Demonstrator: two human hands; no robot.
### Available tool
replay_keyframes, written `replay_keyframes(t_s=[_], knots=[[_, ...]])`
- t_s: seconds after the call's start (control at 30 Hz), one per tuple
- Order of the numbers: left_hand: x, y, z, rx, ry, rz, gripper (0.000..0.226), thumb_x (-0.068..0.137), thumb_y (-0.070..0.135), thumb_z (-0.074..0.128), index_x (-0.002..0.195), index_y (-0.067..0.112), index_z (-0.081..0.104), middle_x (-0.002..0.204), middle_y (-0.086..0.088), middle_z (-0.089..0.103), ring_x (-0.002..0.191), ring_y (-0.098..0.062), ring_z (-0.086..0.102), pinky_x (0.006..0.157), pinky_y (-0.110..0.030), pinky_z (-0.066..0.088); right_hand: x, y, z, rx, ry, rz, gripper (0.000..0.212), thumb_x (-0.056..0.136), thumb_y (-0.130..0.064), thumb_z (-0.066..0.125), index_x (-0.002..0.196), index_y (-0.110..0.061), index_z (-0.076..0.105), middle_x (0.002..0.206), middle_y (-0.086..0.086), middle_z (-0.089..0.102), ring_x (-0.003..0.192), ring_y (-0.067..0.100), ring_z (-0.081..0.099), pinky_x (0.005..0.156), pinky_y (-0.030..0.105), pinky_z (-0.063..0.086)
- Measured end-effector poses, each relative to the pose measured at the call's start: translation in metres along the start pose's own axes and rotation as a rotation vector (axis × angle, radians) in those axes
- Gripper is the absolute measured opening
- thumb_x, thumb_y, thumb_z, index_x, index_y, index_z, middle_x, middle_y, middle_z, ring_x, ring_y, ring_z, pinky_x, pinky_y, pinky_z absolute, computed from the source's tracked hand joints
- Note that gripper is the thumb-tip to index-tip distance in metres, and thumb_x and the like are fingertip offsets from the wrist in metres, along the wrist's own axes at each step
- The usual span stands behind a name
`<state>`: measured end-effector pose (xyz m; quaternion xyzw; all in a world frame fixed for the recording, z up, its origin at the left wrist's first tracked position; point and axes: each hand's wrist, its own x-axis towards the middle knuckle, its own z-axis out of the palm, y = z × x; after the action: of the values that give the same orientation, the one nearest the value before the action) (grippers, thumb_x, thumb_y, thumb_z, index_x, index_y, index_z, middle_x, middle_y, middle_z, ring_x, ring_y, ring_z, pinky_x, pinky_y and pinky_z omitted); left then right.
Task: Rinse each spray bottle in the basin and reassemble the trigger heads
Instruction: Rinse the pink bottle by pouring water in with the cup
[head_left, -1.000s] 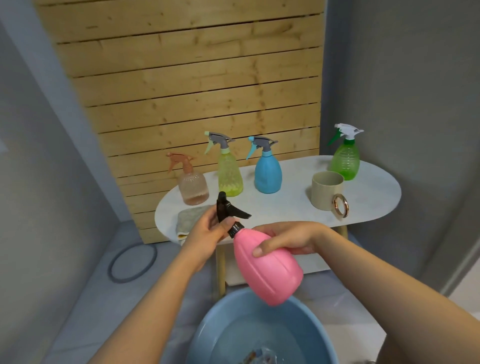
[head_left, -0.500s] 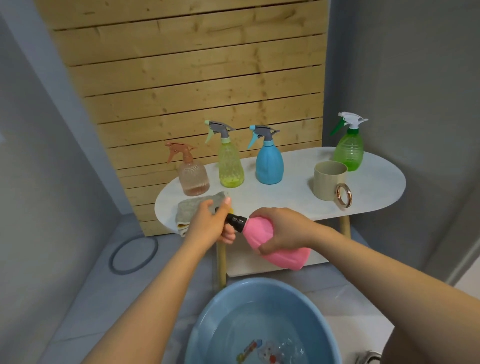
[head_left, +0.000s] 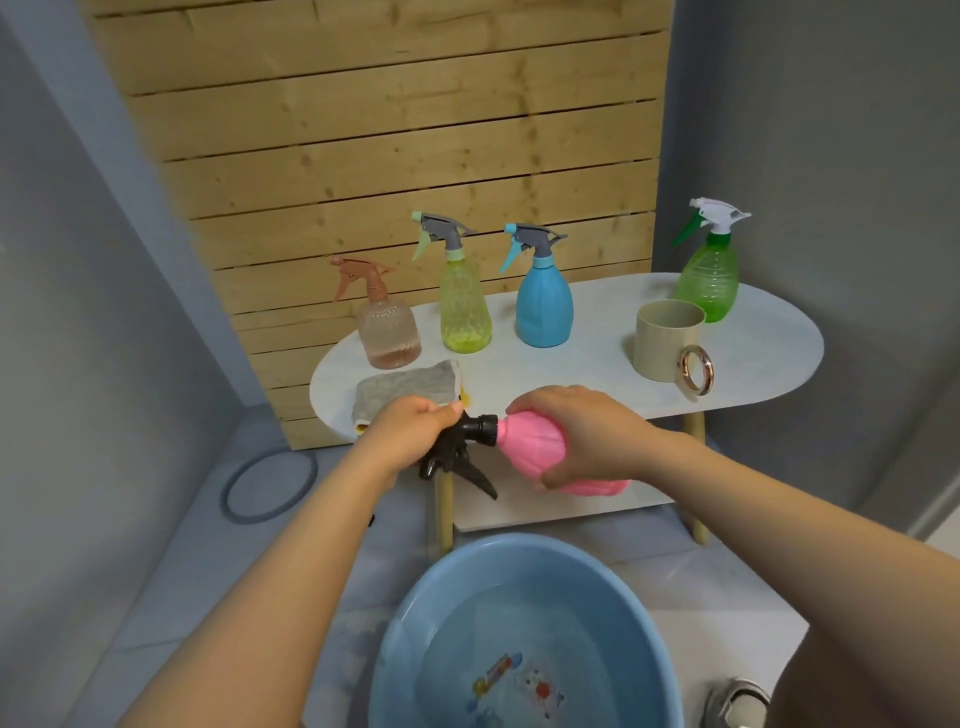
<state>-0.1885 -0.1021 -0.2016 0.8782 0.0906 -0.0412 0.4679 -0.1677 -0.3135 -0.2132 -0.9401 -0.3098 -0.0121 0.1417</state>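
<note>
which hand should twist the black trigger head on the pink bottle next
Left. The left hand already grips the black trigger head beside its collar, while the right hand wraps the pink bottle body, steadying it sideways above the basin.

No words, numbers or brand marks can be read anywhere; the coloured print on the bottom of the blue basin (head_left: 395, 649) is too blurred to make out.

The right hand (head_left: 576, 431) is covering the pink bottle's (head_left: 524, 447) middle. The left hand (head_left: 410, 431) is hiding the trigger head's (head_left: 457, 457) top. The frame's lower edge is cutting off the basin (head_left: 415, 649).
</note>
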Motion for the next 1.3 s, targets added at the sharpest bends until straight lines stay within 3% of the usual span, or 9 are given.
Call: replay_keyframes(t_s=[0.17, 0.27, 0.5, 0.67, 0.8, 0.9, 1.13, 1.23, 1.3], knots=[[0.004, -0.001, -0.016, -0.298, 0.100, -0.194, 0.016, 0.096, 0.022, 0.054, 0.088, 0.008, 0.056, 0.074, -0.011, 0.058, 0.060, -0.018, 0.053, 0.042, -0.018, 0.046, 0.003, 0.003, 0.001, -0.287, 0.155, 0.063, 0.075, 0.068, -0.044, 0.074, 0.131, -0.030, 0.036, 0.128, -0.005, 0.043, 0.112, 0.023, 0.042, 0.090, 0.034, 0.032], [0.008, -0.016, -0.028, -0.132, 0.169, -0.141, 0.025, 0.097, 0.032, 0.051, 0.105, 0.011, 0.062, 0.090, -0.010, 0.064, 0.078, -0.021, 0.059, 0.065, -0.028, 0.048, 0.000, 0.012, -0.001, -0.079, 0.103, 0.162, 0.079, 0.063, -0.045, 0.079, 0.129, -0.029, 0.039, 0.125, -0.003, 0.045, 0.109, 0.023, 0.044, 0.088, 0.035, 0.037], [0.017, -0.030, -0.040, -0.142, 0.313, -0.282, 0.022, 0.100, 0.033, 0.044, 0.097, 0.013, 0.053, 0.080, -0.009, 0.056, 0.081, -0.026, 0.053, 0.062, -0.030, 0.044, 0.000, 0.026, 0.003, 0.303, -0.077, 0.431, 0.085, 0.062, -0.041, 0.084, 0.130, -0.021, 0.037, 0.123, 0.002, 0.046, 0.098, 0.019, 0.046, 0.077, 0.031, 0.041], [0.029, -0.025, -0.014, -0.348, 0.258, -0.262, 0.017, 0.097, 0.021, 0.054, 0.109, 0.010, 0.058, 0.100, -0.015, 0.064, 0.090, -0.029, 0.062, 0.074, -0.037, 0.054, 0.006, 0.019, 0.002, 0.494, -0.050, 0.480, 0.084, 0.067, -0.039, 0.081, 0.134, -0.019, 0.033, 0.129, 0.005, 0.044, 0.100, 0.021, 0.044, 0.079, 0.033, 0.041], [0.045, -0.002, 0.025, -0.545, 0.118, -0.235, 0.022, 0.097, 0.007, 0.050, 0.118, 0.000, 0.053, 0.110, -0.022, 0.061, 0.079, -0.025, 0.063, 0.064, -0.035, 0.057, 0.010, 0.024, 0.004, 0.522, -0.005, 0.515, 0.084, 0.067, -0.037, 0.082, 0.134, -0.017, 0.033, 0.130, 0.006, 0.041, 0.100, 0.020, 0.043, 0.080, 0.032, 0.039], [0.060, 0.008, 0.051, -0.615, 0.063, -0.254, 0.034, 0.097, 0.002, 0.047, 0.130, -0.006, 0.045, 0.124, -0.025, 0.056, 0.108, -0.034, 0.061, 0.081, -0.040, 0.051, 0.011, 0.033, 0.002, 0.556, 0.038, 0.552, 0.084, 0.068, -0.037, 0.081, 0.133, -0.016, 0.033, 0.130, 0.007, 0.042, 0.098, 0.019, 0.043, 0.078, 0.032, 0.038], [0.091, 0.009, 0.076, -0.471, 0.072, -0.175, 0.020, 0.094, 0.005, 0.048, 0.111, -0.002, 0.057, 0.102, -0.015, 0.058, 0.095, -0.029, 0.057, 0.096, -0.044, 0.046, 0.008, 0.051, -0.004, 0.611, 0.079, 0.607, 0.082, 0.068, -0.039, 0.081, 0.132, -0.017, 0.034, 0.116, 0.002, 0.044, 0.097, 0.019, 0.045, 0.076, 0.032, 0.039], [0.082, 0.016, 0.076, -0.251, 0.051, -0.080, 0.020, 0.092, 0.009, 0.050, 0.072, 0.011, 0.052, 0.075, -0.008, 0.051, 0.070, -0.021, 0.052, 0.068, -0.029, 0.044, 0.007, 0.052, -0.005, 0.642, 0.099, 0.592, 0.082, 0.069, -0.039, 0.080, 0.133, -0.017, 0.034, 0.113, 0.000, 0.042, 0.098, 0.019, 0.045, 0.078, 0.033, 0.039], [0.068, 0.025, 0.074, -0.149, 0.025, 0.042, 0.028, 0.093, 0.007, 0.049, 0.069, 0.019, 0.045, 0.070, -0.001, 0.046, 0.057, -0.007, 0.049, 0.052, -0.017, 0.035, 0.006, 0.052, -0.006, 0.684, 0.135, 0.581, 0.079, 0.071, -0.039, 0.079, 0.133, -0.018, 0.034, 0.114, -0.002, 0.042, 0.099, 0.019, 0.046, 0.079, 0.032, 0.039]])
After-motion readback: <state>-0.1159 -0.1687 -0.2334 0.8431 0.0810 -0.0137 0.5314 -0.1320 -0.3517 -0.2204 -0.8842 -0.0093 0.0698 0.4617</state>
